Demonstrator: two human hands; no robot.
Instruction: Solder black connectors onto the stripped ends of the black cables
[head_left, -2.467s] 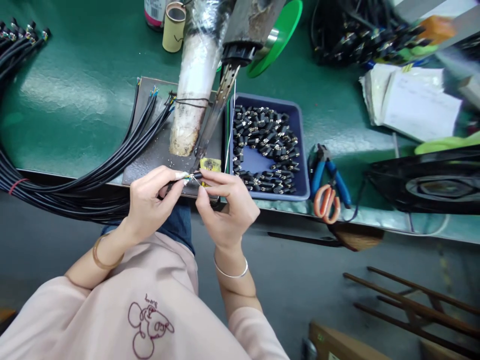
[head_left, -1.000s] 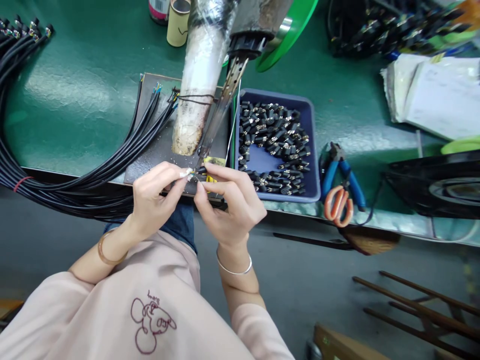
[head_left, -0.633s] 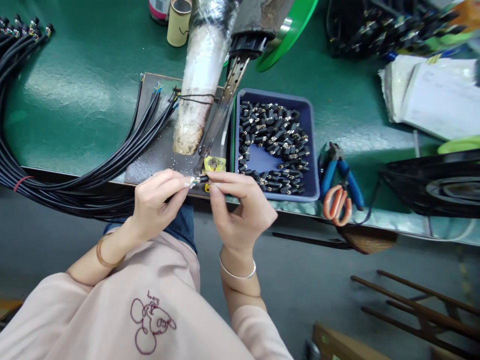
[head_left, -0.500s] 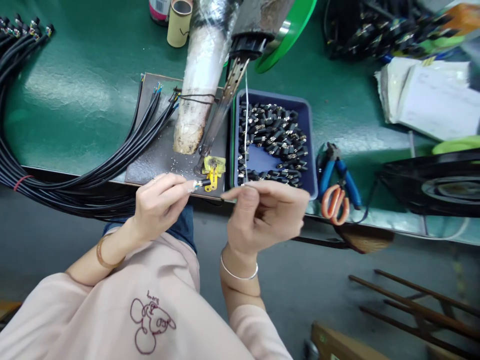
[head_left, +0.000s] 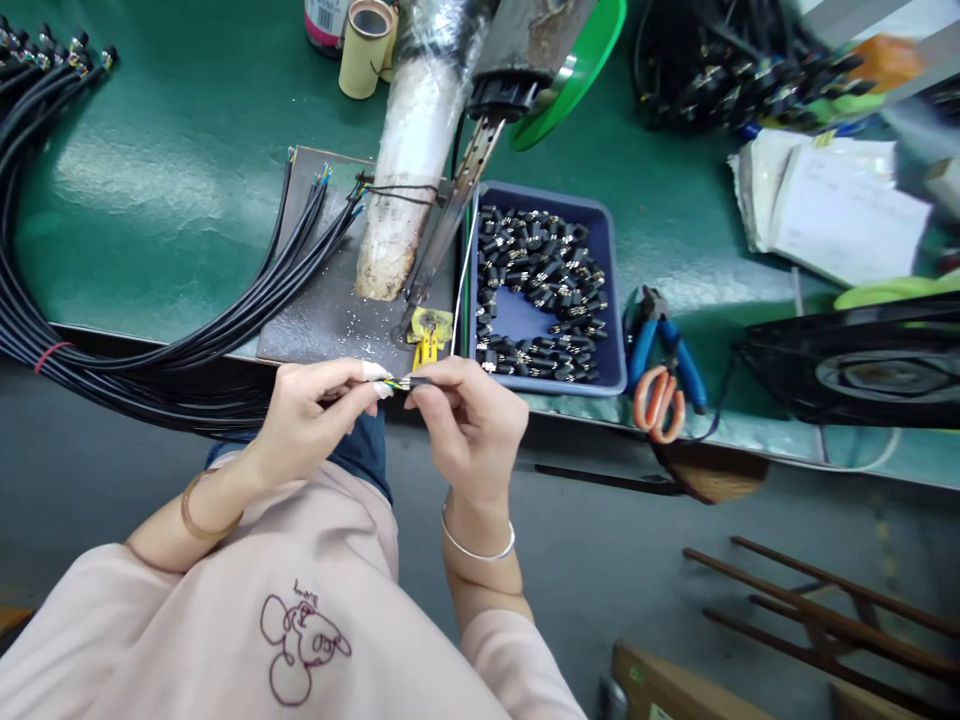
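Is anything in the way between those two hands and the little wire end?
Nothing visible. The left hand pinches the cable end, and the right hand grips its tip from the other side.

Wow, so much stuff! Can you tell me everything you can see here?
table: one, green, under everything
cable bundle: many, black, left, ends on the plate
plate: one, grey, table's near edge
wrapped tube: one, whitish, over the plate
clip: one, yellow, beside the plate
tray: one, blue, right of the plate
connectors: many, black, in the tray
pliers: one, blue handles, right of the tray
scissors: one, orange handles, by the pliers
reel: one, green, far side
papers: a stack, white, far right
held cable: one, coloured wire tips, between both hands
left hand: pinching the held cable
right hand: pinching its tip
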